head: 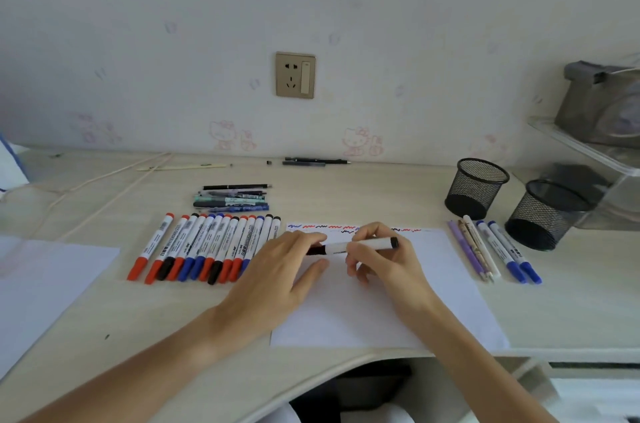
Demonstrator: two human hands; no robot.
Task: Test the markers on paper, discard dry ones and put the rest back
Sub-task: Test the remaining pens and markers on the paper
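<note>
Head view: a person sits at a pale wood-grain desk (346, 194) with both bare forearms reaching forward.
Held marker: a white-barrelled marker with a black cap and black end plug (360, 245) lies level above the upper part of the sheet, cap to the left.
Left hand: the left hand (287, 270) pinches the black cap end between thumb and fingertips, its palm low over the paper.
Right hand: the right hand (381, 256) is curled round the white barrel, fingers wrapped over the top.
Paper: a white rectangular sheet of paper (433, 301) lies flat before the person, with short blue, red and black squiggles (322, 226) in a row along its far edge.
Marker row: capped white markers with red, black and blue caps (204, 249) lie side by side left of the sheet, touching one another.
Pens: a small stack of dark and teal pens (232, 199) lies just behind that row.
Right group: two blue-capped white markers (509, 253) and some purple and patterned pens (467, 249) lie right of the sheet.
Cups: two black wire-mesh pen cups (476, 188) stand near the right group, behind it.
Second sheet: another white sheet (45, 280) lies at the desk's left edge.
</note>
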